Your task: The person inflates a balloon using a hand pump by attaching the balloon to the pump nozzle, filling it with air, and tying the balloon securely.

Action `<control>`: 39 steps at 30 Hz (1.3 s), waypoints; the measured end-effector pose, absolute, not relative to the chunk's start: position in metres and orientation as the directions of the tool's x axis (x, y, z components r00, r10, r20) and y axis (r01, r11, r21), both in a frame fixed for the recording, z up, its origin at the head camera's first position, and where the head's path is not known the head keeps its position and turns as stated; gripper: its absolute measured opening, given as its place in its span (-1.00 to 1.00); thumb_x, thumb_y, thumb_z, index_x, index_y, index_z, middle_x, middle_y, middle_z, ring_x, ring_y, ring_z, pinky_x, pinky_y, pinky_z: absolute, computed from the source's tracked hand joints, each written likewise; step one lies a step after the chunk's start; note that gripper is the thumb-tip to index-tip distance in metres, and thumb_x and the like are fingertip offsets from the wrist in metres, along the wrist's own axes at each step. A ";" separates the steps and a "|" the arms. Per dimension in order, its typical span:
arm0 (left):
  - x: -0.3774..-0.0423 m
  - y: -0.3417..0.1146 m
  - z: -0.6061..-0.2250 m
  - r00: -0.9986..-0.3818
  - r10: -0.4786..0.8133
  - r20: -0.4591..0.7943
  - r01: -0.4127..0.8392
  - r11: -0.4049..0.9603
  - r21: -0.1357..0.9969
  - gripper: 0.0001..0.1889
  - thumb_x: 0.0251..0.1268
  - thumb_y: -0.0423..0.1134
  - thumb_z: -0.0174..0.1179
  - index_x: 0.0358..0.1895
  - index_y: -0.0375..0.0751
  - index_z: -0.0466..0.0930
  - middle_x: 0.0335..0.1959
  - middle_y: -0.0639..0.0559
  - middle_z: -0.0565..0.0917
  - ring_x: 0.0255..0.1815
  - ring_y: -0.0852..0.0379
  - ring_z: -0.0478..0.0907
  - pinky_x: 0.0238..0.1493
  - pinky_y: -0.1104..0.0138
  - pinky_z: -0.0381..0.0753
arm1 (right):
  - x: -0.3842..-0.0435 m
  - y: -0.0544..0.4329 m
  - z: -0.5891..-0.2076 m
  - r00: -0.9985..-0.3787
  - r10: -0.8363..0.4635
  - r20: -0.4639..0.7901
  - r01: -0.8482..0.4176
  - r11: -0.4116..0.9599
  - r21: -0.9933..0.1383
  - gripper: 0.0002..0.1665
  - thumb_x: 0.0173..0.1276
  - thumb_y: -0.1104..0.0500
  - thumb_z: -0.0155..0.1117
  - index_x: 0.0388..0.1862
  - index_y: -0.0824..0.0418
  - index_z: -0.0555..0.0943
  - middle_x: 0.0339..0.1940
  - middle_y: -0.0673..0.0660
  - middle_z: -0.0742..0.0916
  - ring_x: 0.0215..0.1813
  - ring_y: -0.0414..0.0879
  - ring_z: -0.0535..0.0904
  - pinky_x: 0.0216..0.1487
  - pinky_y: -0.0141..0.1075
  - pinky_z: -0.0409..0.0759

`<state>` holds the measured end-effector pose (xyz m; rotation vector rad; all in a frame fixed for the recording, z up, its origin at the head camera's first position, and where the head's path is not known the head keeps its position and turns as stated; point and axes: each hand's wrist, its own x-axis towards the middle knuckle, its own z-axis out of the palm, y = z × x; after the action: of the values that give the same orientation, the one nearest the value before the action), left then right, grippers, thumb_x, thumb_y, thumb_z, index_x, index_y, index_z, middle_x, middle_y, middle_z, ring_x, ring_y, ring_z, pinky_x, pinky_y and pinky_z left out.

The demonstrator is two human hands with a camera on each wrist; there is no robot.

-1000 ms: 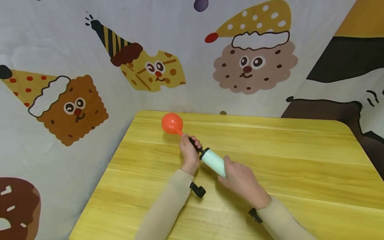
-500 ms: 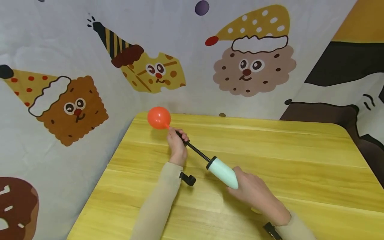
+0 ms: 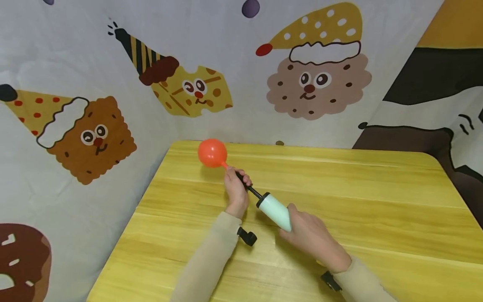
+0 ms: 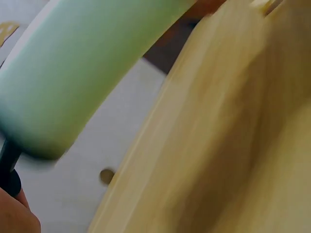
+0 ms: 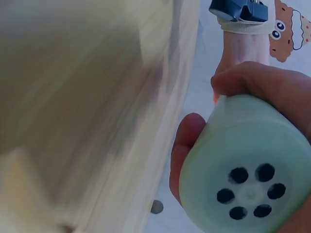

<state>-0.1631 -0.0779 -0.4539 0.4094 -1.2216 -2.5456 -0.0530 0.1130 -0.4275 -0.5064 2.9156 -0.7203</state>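
Note:
A round red balloon [image 3: 212,153] sits on the tip of a hand pump, over the table's far left part. My left hand [image 3: 236,188] grips the pump's black end [image 3: 242,179] close to the balloon's neck. Between that end and the mint-green barrel [image 3: 274,211] a short stretch of black rod [image 3: 255,192] shows. The right hand [image 3: 315,237] holds the barrel's near end, fingers and thumb wrapped round it. In the right wrist view the barrel's end cap [image 5: 250,194] faces the camera, with several dark holes. The balloon's neck is mostly hidden by the left fingers.
A yellow wood-grain table [image 3: 362,201] lies beneath both hands. Behind and left of it hangs a white cloth [image 3: 241,121] with cartoon prints. Something small and yellow [image 3: 320,264] peeks out beside the right wrist, mostly hidden. Each wrist wears a black camera mount [image 3: 247,237].
The rod lengthened as the hands drew apart, then shortened as they came back together. The balloon swung left and back right with the left hand, and looks slightly bigger than a second ago.

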 end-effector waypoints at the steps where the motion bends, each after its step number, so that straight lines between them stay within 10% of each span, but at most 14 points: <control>1: -0.160 -0.073 -0.454 -0.925 -0.356 -0.131 0.115 -0.593 0.797 -0.62 0.78 -0.11 -0.33 -0.25 -0.20 0.34 -0.53 0.08 0.45 -0.67 0.27 0.34 -0.62 0.47 0.41 | -0.056 0.110 -0.427 -0.941 -0.337 -0.013 -0.291 0.833 -0.471 -0.44 0.16 0.06 0.56 -0.07 0.35 0.48 -0.54 0.06 0.58 -0.60 -0.13 0.46 -0.65 -0.29 0.45; 21: -0.177 -0.115 -0.442 -0.894 -0.432 -0.123 0.192 -0.615 0.764 -0.60 0.77 -0.03 -0.29 -0.30 -0.15 0.33 -0.53 0.07 0.44 -0.68 0.27 0.33 -0.65 0.47 0.38 | -0.036 0.129 -0.423 -0.934 -0.354 0.046 -0.336 0.829 -0.447 -0.47 0.11 0.11 0.59 -0.04 0.28 0.54 -0.49 0.00 0.64 -0.56 -0.21 0.45 -0.60 -0.31 0.45; 39: -0.149 -0.066 -0.454 -0.942 -0.302 -0.149 0.062 -0.590 0.805 -0.57 0.77 -0.04 -0.30 -0.32 -0.17 0.38 -0.58 0.08 0.44 -0.69 0.25 0.34 -0.63 0.46 0.42 | -0.061 0.100 -0.425 -0.947 -0.310 -0.088 -0.215 0.812 -0.543 -0.42 0.21 0.02 0.55 -0.01 0.34 0.50 -0.49 0.11 0.61 -0.57 -0.09 0.51 -0.60 -0.26 0.51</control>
<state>-0.1492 -0.0658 -0.4540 0.4014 -1.3003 -2.6006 -0.0609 0.0996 -0.4255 -0.4127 2.8246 -0.8155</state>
